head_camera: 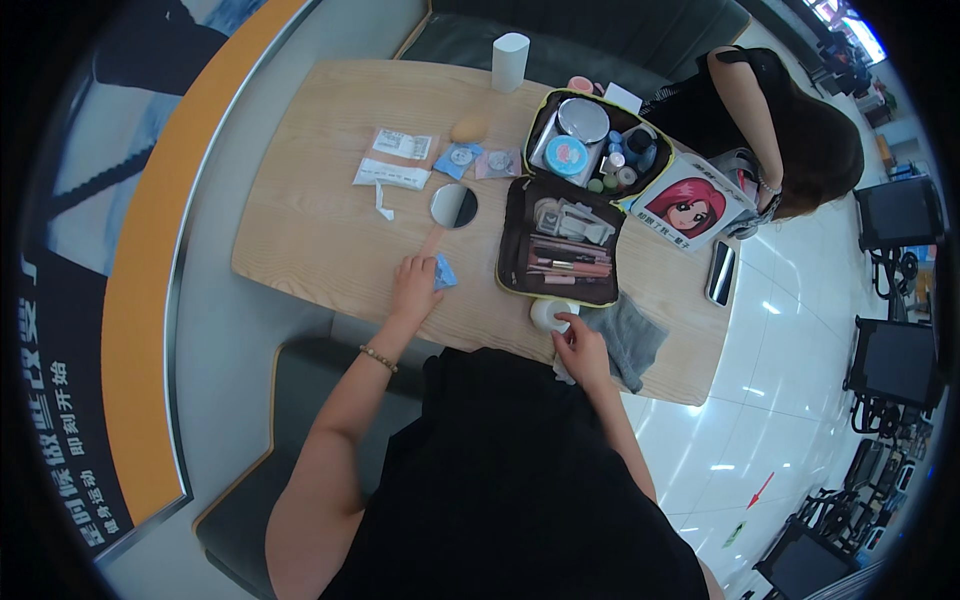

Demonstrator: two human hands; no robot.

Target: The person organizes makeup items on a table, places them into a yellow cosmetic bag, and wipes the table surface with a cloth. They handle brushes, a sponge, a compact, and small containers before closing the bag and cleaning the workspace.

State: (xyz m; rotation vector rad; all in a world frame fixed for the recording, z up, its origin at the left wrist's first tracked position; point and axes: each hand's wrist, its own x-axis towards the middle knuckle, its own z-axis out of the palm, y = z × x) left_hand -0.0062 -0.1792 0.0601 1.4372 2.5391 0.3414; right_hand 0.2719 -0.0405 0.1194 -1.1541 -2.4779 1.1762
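My left hand [415, 287] rests on the wooden table, with a small blue packet [445, 273] pinched at its thumb side. Just beyond its fingers lies a round hand mirror [454, 206], its handle pointing towards them. My right hand [583, 351] is at a white round container [551, 313], fingertips at its near rim; whether they grip it is unclear. Right beside that hand a grey cloth [628, 341] is spread. An unzipped makeup bag [504, 247] holds brushes and pencils in its near half. Its far half contains a turquoise-lidded jar [566, 155] and small bottles.
Farther left lie a white-and-pink packet [396, 157], a beige makeup sponge [469, 129], and blue [457, 160] and pink sachets [499, 163]. A white canister [510, 61] stands at the far edge. A phone [721, 273] lies right; another person [780, 127] sits beyond a printed box [690, 202].
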